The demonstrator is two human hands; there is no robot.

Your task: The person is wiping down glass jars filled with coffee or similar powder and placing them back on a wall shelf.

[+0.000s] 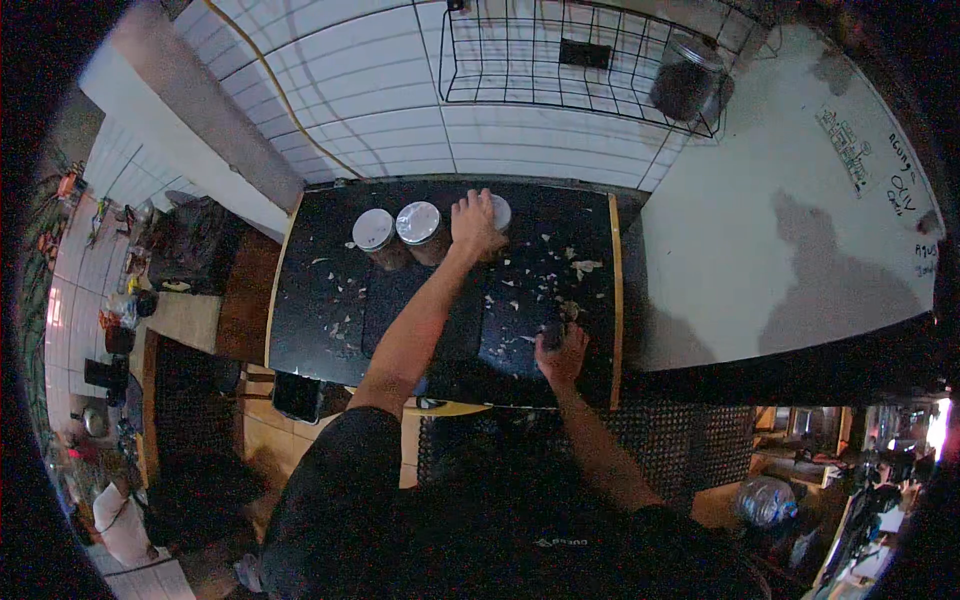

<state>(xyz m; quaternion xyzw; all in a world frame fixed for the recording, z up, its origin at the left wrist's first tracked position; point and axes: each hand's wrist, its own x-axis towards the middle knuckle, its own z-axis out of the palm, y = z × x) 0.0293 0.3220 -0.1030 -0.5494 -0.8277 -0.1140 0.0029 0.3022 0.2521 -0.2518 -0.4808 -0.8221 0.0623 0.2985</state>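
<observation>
My left hand [474,225] reaches across the black tabletop [420,307] and grips a jar with a pale lid [498,213]; the fingers lie over its left side and the jar's body is mostly hidden. Just left of it stand two more clear jars with dark contents, a middle jar [418,223] and a left jar [373,231], both with whitish lids. Nearer me, on the right, my right hand [562,360] is closed around a small dark object [553,336] that is too dim to name. Pale flakes [586,266] lie scattered over the tabletop.
A black wire basket [555,67] on the tiled wall holds a lidded jar [686,79]. To the right stands a whiteboard [720,247] bearing writing. Wooden strips edge the table's sides [616,300]. A large plastic water bottle [765,501] lies behind at right.
</observation>
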